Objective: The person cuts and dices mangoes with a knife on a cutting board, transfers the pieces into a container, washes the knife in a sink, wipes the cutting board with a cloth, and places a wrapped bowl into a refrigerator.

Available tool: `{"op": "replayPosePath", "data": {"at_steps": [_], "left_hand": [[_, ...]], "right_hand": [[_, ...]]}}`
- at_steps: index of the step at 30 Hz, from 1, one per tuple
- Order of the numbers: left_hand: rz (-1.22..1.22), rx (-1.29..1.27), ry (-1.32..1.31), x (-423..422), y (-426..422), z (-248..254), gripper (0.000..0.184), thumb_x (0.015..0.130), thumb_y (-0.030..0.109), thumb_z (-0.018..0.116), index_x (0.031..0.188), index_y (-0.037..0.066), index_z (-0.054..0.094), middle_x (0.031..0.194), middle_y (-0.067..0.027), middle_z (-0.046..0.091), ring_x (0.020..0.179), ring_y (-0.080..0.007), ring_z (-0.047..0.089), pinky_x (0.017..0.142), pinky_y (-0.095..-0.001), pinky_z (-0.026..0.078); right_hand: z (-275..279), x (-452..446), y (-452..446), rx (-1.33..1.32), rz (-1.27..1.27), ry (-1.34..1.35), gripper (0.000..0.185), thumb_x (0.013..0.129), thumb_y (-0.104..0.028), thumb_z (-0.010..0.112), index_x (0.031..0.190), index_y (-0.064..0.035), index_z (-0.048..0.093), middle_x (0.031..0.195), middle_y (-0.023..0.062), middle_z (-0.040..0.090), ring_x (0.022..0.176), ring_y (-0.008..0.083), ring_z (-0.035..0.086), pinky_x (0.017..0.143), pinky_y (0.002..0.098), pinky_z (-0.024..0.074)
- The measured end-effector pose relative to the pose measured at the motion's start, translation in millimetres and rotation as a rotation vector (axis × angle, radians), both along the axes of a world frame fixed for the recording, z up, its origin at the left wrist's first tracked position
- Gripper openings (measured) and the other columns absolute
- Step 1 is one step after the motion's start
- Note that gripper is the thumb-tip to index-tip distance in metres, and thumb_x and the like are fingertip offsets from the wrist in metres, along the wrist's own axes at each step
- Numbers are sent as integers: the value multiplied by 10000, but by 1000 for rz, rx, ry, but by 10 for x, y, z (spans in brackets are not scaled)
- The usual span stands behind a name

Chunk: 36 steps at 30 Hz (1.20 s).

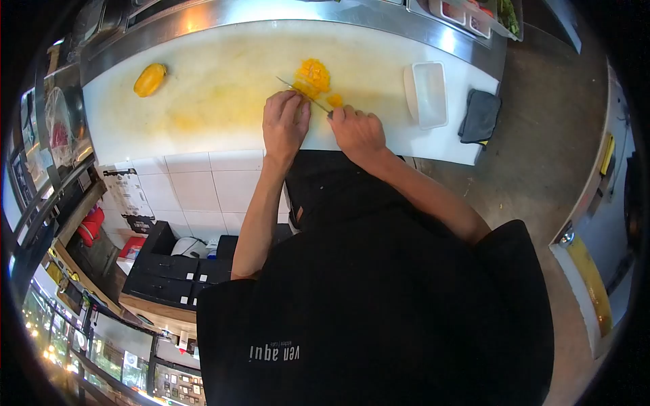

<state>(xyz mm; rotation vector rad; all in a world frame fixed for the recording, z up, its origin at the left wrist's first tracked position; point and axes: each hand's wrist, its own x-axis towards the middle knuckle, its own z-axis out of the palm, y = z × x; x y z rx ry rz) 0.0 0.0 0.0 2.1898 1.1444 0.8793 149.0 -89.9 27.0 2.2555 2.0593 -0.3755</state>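
Observation:
My right hand (357, 132) is closed round the handle of a kitchen knife (315, 103), its thin blade slanting up and left over the white cutting board (223, 47). Close along the blade, my left hand (284, 122) has its fingers curled and bunched down on a mango piece that they mostly hide. Just beyond the blade lies a pile of diced yellow mango (313, 73). A small loose mango bit (334, 100) rests near my right knuckles. Far to the left on the board is a larger cut mango piece (150, 80) with its skin on.
A white plastic container (429, 95) stands at the board's right, with a folded dark cloth (480, 116) beyond it at the corner. Tubs of ingredients (467, 15) sit at the back right. A steel ledge (271, 15) runs behind the board.

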Motion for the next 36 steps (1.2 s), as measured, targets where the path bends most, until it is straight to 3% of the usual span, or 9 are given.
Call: {"op": "replayPosePath", "data": {"at_steps": [2,5,14,18,21,23,27,30,36], "left_hand": [[2,-15,7,-6,29,-71,239,734,13,788,951,18,687,1033,-121,650,966,-290,627,807,-371,534],[2,-29,59,-177,-73,76,239,728,8,788,946,18,690,1027,-114,650,959,-290,627,794,-372,533],[-53,-12,31,-108,17,75,236,714,-2,772,927,24,674,979,-100,648,927,-287,619,797,-377,521],[-85,-43,33,-185,39,136,259,733,-4,763,970,16,662,1004,-118,647,947,-307,617,816,-384,521],[-63,-93,-68,-307,118,168,272,826,20,701,1088,3,629,1115,-167,643,1055,-337,613,900,-395,507],[-97,-117,-138,-278,321,185,323,881,21,597,1198,-32,561,1230,-221,582,1151,-383,555,994,-430,450],[-378,-192,-64,-36,653,132,394,903,37,541,1285,-47,499,1343,-233,508,1256,-404,481,1087,-456,375],[-478,-218,-81,133,709,63,407,911,46,519,1306,-45,484,1368,-228,490,1289,-408,454,1133,-466,322],[-593,-183,-61,196,727,6,439,913,63,518,1334,-51,465,1385,-225,476,1330,-408,419,1167,-495,264]], "right_hand": [[14,11,116,175,41,-14,251,897,-340,636,807,-136,521,677,8,563,548,184,600,502,323,432],[239,-95,7,197,41,124,248,891,-328,648,825,-116,537,680,21,569,571,192,622,508,343,450],[-9,-52,44,139,84,22,262,914,-344,621,797,-135,515,677,13,553,539,177,589,490,337,414],[251,109,39,177,128,28,255,930,-350,600,808,-138,528,707,20,564,602,190,609,509,345,415],[473,175,-238,213,-87,232,237,951,-302,591,839,-98,550,781,72,571,687,256,622,568,385,444],[367,140,-476,279,-539,470,227,966,-250,589,879,-42,562,846,138,553,758,331,603,639,423,454],[44,-95,-857,369,-786,468,241,968,-224,600,1021,11,612,863,171,526,776,360,580,679,439,453],[132,-400,-859,366,-1013,430,390,957,-228,630,1277,-7,600,859,157,528,759,332,569,666,414,458],[-31,-1053,-675,569,-1198,283,345,926,-151,669,1231,3,620,833,147,533,690,297,572,588,391,466]]}}
